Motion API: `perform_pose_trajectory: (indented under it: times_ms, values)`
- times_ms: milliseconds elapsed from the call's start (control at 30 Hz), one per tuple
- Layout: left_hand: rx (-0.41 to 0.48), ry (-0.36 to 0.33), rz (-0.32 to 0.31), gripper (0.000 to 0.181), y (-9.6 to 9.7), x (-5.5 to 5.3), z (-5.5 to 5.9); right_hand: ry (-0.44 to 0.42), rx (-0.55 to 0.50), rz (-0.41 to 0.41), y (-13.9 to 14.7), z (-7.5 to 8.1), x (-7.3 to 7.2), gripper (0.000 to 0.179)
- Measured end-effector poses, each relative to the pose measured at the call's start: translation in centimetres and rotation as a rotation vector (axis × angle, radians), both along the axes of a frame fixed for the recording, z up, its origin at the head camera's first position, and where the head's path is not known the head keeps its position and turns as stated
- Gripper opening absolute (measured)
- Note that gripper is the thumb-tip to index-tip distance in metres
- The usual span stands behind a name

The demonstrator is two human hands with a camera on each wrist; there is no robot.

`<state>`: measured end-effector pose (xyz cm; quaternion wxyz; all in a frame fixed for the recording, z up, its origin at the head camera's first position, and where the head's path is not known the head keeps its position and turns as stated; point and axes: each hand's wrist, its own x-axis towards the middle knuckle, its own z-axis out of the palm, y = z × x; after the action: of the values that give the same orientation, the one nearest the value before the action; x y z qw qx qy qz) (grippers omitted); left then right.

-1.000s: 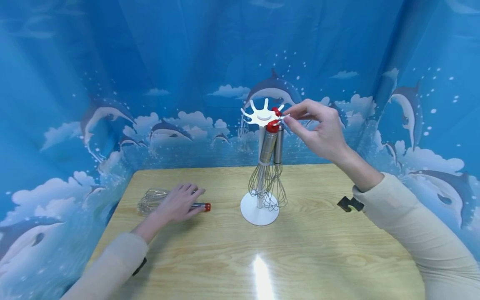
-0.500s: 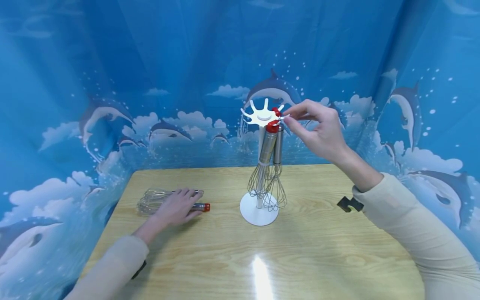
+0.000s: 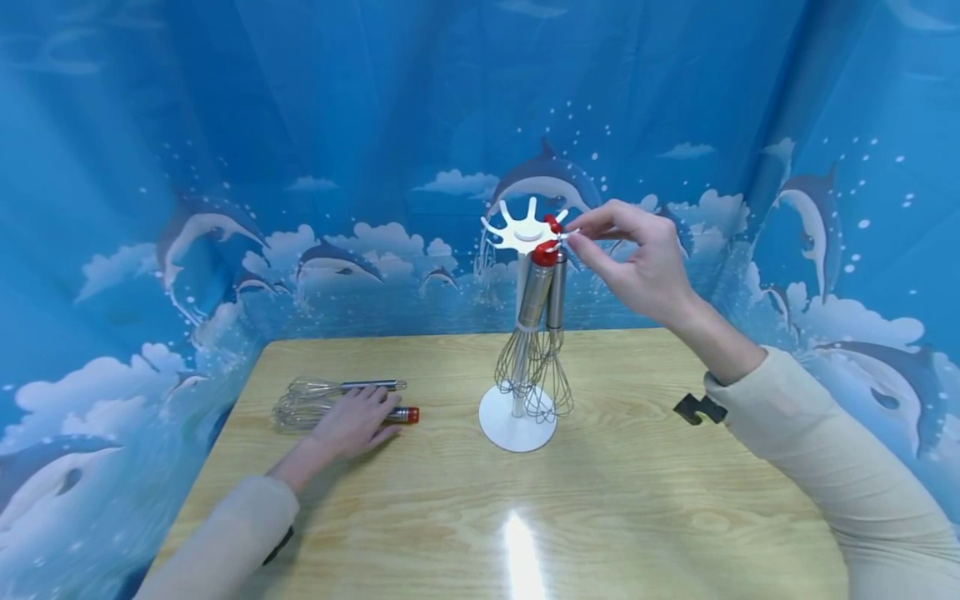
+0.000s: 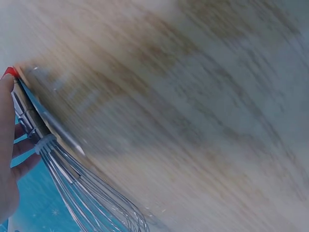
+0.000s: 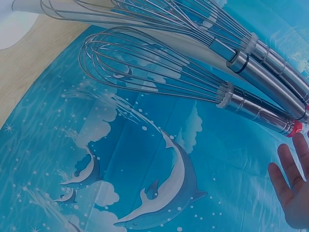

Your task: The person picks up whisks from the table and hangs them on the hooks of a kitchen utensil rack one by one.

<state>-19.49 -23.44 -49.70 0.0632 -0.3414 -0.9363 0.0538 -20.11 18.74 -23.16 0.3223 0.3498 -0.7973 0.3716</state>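
A white stand (image 3: 517, 421) with a crown of prongs (image 3: 525, 231) bears whisks on its right side. The front whisk (image 3: 536, 296) has a red handle end; beside it hangs a silver-handled whisk (image 3: 556, 296). My right hand (image 3: 645, 258) pinches at a prong tip by the silver-handled whisk's top end; its exact contact is too small to tell. The right wrist view shows three whisk handles and outstretched fingers (image 5: 285, 174). My left hand (image 3: 352, 423) lies over a red-ended whisk (image 4: 34, 121) on the table, fingers round its handle and thumb near the red end.
Beyond the left hand, another silver-handled whisk (image 3: 372, 385) lies on the wooden table (image 3: 637, 483). A blue dolphin-print curtain (image 3: 420, 125) stands behind and at both sides. A black clip (image 3: 699, 409) sticks out from the right sleeve.
My left hand has drawn back slightly toward the near left, uncovering more of the far silver-handled whisk. My right hand and the hanging whisks have stayed in place.
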Motion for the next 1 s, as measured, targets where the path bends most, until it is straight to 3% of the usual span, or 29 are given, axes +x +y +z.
perform_pose_trajectory:
  times_ms: [233,533,1000]
  values:
    - [-0.025,-0.008,0.012,0.049,-0.1,0.0,-0.4,0.003,0.003,-0.005,0.1,0.0,0.0,0.013]
    - [0.024,0.021,0.005,0.033,-0.3,-0.1,-1.3,0.0,0.001,-0.003,0.1,-0.1,0.0,0.012]
    - [0.02,0.011,0.015,0.035,0.1,-0.5,-1.6,0.011,0.003,-0.007,0.0,-0.1,-0.1,0.012]
